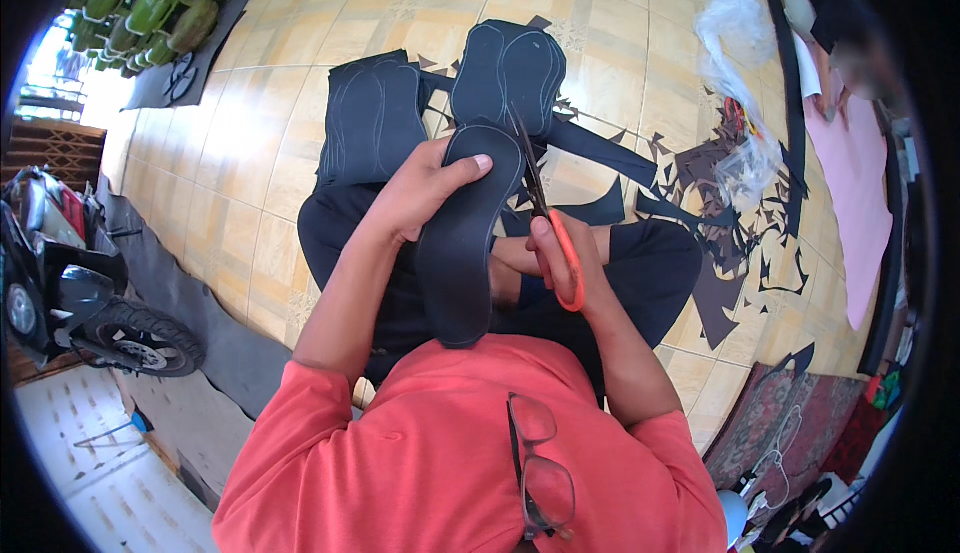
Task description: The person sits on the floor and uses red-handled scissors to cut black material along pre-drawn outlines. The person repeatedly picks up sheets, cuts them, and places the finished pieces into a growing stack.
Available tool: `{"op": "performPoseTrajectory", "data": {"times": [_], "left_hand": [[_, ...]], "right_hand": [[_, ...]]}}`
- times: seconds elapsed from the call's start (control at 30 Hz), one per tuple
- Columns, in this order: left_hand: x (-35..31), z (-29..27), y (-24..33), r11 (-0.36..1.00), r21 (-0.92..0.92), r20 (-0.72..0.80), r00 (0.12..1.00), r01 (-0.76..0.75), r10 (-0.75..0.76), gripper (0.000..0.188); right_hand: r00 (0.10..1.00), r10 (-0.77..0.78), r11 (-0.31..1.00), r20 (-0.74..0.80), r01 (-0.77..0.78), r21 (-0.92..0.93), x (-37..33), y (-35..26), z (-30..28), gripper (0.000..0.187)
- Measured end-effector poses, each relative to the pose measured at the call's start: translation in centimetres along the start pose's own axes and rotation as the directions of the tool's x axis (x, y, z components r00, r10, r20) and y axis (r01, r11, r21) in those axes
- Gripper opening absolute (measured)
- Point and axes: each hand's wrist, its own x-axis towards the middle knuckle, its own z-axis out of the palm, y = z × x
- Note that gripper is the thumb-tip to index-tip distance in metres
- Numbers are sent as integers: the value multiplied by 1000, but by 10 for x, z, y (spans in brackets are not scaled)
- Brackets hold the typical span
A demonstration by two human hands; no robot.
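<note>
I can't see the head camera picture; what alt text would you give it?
Seen from above, a seated person's left hand holds a black sole-shaped cutout while the right hand works orange-handled scissors along its edge. Black sheets with chalk sole outlines and offcuts lie on the tiled floor.

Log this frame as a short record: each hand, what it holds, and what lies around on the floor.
left hand: grips black sole-shaped cutout
right hand: holds orange-handled scissors, blades at the cutout's right edge
floor: tan tiles, black sheets with traced sole outlines, black offcuts
other: clear plastic, pink sheet, motorbike at left
</note>
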Motion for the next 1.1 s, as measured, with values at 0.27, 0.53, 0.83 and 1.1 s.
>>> {"op": "performPoseTrajectory", "data": {"times": [0.27,0.53,0.83,1.1], "left_hand": [[13,-4,-15,990,57,101,986,131,-136,28],[57,-17,-4,989,73,-227,963,-132,145,35],[167,-28,-45,990,9,-312,940,-141,137,40],[204,9,-121,985,-71,-176,970,155,-166,44]], "right_hand": [[997,10,998,77,-14,57,1,24,-7,54],[906,409,809,-108,-305,503,-15,78,-3,58],[897,419,789,-139,-284,544,-2,86,-2,57],[884,455,784,-112,-337,522,1,84,-3,53]]}}
